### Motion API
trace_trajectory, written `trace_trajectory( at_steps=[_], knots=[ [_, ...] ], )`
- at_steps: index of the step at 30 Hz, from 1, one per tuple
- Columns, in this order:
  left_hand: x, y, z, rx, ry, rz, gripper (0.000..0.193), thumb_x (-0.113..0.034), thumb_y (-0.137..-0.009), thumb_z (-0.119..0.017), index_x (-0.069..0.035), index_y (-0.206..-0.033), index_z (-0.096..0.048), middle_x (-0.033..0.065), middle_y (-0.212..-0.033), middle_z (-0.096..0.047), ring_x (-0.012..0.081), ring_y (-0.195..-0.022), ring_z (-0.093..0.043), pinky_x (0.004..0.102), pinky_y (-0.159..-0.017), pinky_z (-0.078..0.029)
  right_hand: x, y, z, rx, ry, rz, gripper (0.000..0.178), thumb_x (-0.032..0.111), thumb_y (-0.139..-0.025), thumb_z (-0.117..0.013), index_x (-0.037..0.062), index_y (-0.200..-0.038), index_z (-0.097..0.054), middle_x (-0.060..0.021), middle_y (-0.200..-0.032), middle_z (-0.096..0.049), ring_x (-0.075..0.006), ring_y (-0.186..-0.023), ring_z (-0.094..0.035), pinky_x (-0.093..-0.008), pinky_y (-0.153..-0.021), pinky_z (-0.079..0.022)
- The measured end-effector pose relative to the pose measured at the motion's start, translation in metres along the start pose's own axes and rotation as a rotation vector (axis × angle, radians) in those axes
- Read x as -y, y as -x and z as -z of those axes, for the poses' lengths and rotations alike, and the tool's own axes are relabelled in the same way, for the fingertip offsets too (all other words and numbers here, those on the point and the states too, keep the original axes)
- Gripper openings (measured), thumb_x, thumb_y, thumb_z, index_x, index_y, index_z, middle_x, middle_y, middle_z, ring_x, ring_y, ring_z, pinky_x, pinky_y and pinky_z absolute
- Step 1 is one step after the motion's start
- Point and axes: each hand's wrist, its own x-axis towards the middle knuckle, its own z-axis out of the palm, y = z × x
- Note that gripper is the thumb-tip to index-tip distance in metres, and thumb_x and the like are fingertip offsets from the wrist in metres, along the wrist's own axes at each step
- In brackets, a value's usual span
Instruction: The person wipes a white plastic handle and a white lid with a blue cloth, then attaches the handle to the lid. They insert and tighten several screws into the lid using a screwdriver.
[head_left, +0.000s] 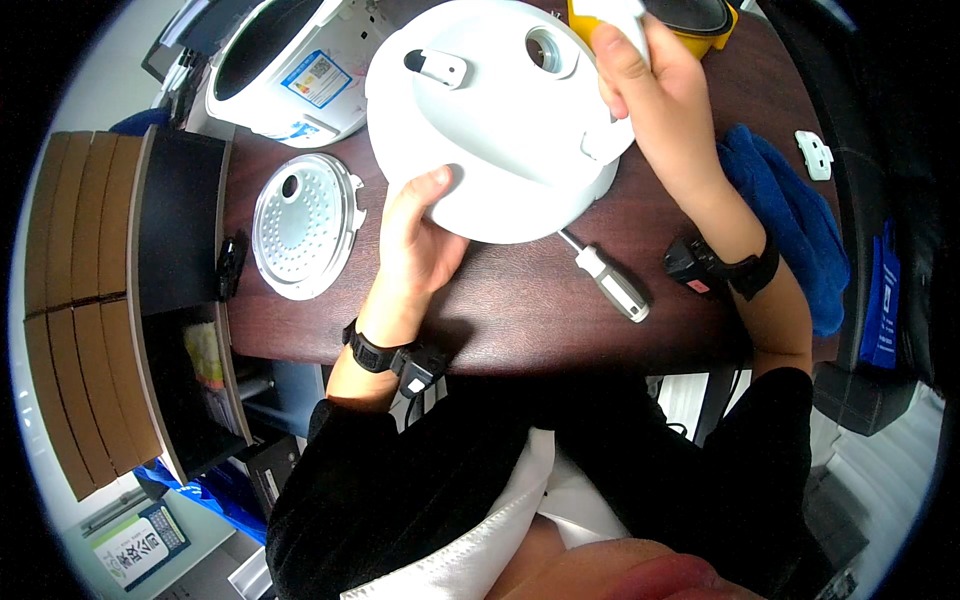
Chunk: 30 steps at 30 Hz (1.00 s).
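A round white rice cooker lid (500, 120) is tilted up over the table, its face toward me. My left hand (420, 235) grips its near left edge, the thumb on top and the fingers underneath. My right hand (655, 90) is closed around a white plastic object (638, 25) above the lid's right side; the fingers hide much of it, so I cannot tell its kind. A screwdriver (612, 283) with a grey and white handle lies by the lid's near edge, its tip hidden beneath. Left of the lid, a perforated round inner lid (305, 228) rests on the table.
The white rice cooker body (345, 65) stands at the far left. A yellow container (722, 25) with a dark inside is at the far right. To the right lie a blue towel (790, 225) and a small white plastic part (815, 156). A shelf (180, 220) borders the table's left.
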Motion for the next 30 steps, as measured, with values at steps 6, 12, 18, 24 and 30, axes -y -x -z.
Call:
trace_trajectory(
  at_steps=[6,12,18,24,30],
  knots=[
    [0.002,0.002,0.001,-0.021,-0.002,-0.023,0.06,-0.015,-0.081,-0.061,0.009,-0.129,-0.034,0.0211,-0.121,-0.051,0.0307,-0.112,-0.054,0.0434,-0.097,-0.045,0.006,0.006,-0.002,0.211,0.085,-0.122,0.033,0.025,-0.09,-0.059,-0.0034,-0.105,-0.052,-0.0108,-0.096,-0.06,-0.0134,-0.087,-0.059,-0.0239,-0.072,-0.048],
    [0.008,0.004,-0.002,-0.04,-0.09,-0.052,0.056,-0.016,-0.082,-0.063,0.008,-0.126,-0.038,0.0184,-0.117,-0.054,0.027,-0.107,-0.056,0.0384,-0.093,-0.046,-0.017,0.016,-0.005,0.241,0.301,-0.027,0.048,0.047,-0.089,-0.057,0.0015,-0.103,-0.052,-0.0071,-0.084,-0.059,-0.012,-0.078,-0.059,-0.0253,-0.068,-0.047],
    [0.007,0.009,-0.002,0.007,-0.166,-0.058,0.049,-0.015,-0.083,-0.063,0.006,-0.123,-0.044,0.015,-0.114,-0.057,0.0223,-0.104,-0.057,0.0355,-0.091,-0.045,-0.015,0.017,-0.011,0.236,0.32,0.031,0.046,0.041,-0.085,-0.064,0.003,-0.108,-0.054,-0.0162,-0.09,-0.064,-0.0307,-0.086,-0.065,-0.0349,-0.072,-0.05],
    [0.009,0.008,-0.003,-0.017,-0.164,-0.066,0.047,-0.014,-0.083,-0.063,0.005,-0.123,-0.045,0.0131,-0.113,-0.057,0.0201,-0.103,-0.057,0.0337,-0.09,-0.045,-0.009,0.017,-0.009,0.27,0.288,0.106,0.037,0.035,-0.091,-0.059,0.0015,-0.106,-0.051,-0.0073,-0.085,-0.059,-0.0126,-0.077,-0.057,-0.0257,-0.068,-0.046],
    [0.004,0.007,-0.002,-0.039,-0.182,-0.143,0.045,-0.013,-0.083,-0.062,0.004,-0.122,-0.045,0.0125,-0.112,-0.058,0.0202,-0.102,-0.058,0.0343,-0.089,-0.046,0.006,0.014,0.001,0.209,0.24,0.071,0.032,0.032,-0.09,-0.061,0.0028,-0.101,-0.054,0.0011,-0.078,-0.055,-0.0046,-0.068,-0.051,-0.0201,-0.059,-0.041]
  ],
)
